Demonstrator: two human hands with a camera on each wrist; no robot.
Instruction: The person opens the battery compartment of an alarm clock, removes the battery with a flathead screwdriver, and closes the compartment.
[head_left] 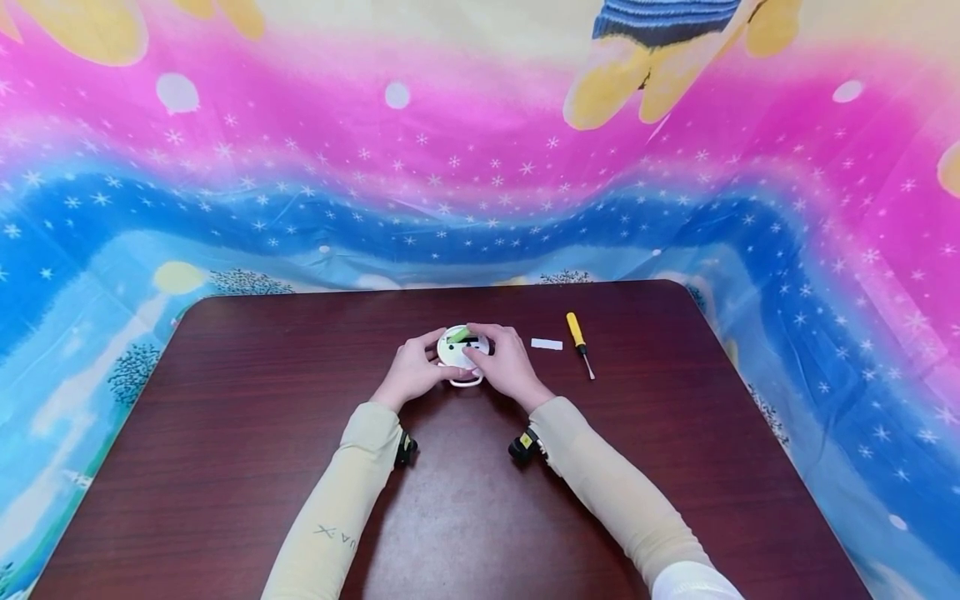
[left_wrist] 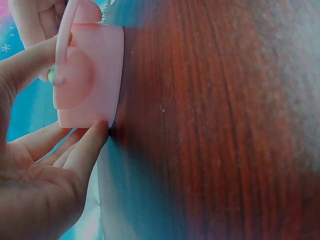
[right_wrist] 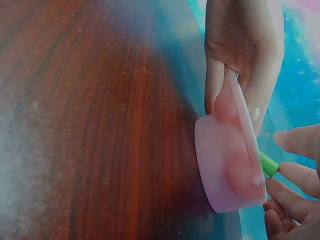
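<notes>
A small round alarm clock (head_left: pixel 454 355) stands face down, its pale back up; the wrist views show pink sides (right_wrist: pixel 220 165), rounded bells and a thin handle (left_wrist: pixel 62 45). My left hand (head_left: pixel 412 371) grips it, thumb near the handle and fingers against the opposite side. A green battery (right_wrist: pixel 269 164) sticks up at a slant from the dark slot in the back. My right hand (head_left: pixel 507 360) reaches over from the right. One right fingertip touches the battery's raised end, other fingertips lie at the clock's edge, and the thumb stands apart from the battery.
A small white strip (head_left: pixel 547 343) lies on the dark brown table (head_left: pixel 300 358), right of the clock. Beyond it is a screwdriver (head_left: pixel 577 333) with a yellow and black handle. A patterned cloth (head_left: pixel 465 183) hangs along the table's back and sides.
</notes>
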